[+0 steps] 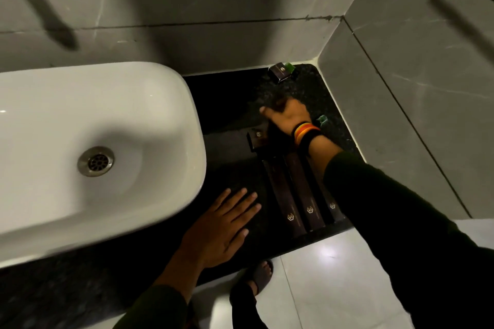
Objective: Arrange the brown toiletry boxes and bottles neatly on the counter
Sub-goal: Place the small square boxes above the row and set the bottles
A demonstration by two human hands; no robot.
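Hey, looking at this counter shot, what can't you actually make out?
Head view only:
- Right hand: fingers blurred, so whether it grips anything is unclear.
- Third long brown box: mostly hidden by the right sleeve.
- Green-capped item: mostly hidden behind the wrist.
- Box logos: too small to read.
- Small brown box: blurred.

Counter layout, right of the basin.

On the counter, right of the sink: three long boxes side by side near the front edge, a small box just behind their far ends, another small box well behind near the back wall. Left hand flat between sink and long boxes; right hand behind the nearer small box.
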